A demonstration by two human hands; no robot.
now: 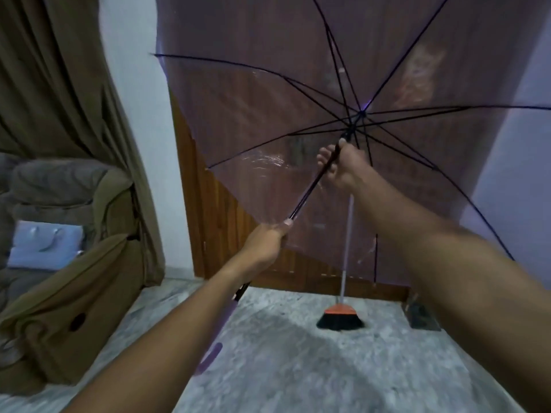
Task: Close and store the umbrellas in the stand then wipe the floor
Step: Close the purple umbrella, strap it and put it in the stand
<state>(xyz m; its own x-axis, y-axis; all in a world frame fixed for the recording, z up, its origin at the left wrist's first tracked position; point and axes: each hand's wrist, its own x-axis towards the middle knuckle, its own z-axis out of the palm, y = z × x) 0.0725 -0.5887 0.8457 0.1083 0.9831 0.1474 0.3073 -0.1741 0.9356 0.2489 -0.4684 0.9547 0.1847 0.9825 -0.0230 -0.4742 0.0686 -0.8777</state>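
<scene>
A clear purple-tinted umbrella [244, 120] is held open in front of me, its dark ribs spread wide. My left hand [267, 242] grips the black shaft low down, above the purple hooked handle [212, 357]. My right hand [340, 166] is closed around the shaft higher up, just below the runner where the ribs meet. The canopy faces away from me toward the wooden door. No umbrella stand shows clearly.
A broom [340, 318] with an orange head leans against the wooden door [214, 222]. A brown armchair [68, 293] with a blue bag [44, 248] stands at left under a curtain. A dark box [420, 315] sits by the door. Grey marble floor [298, 368] lies below.
</scene>
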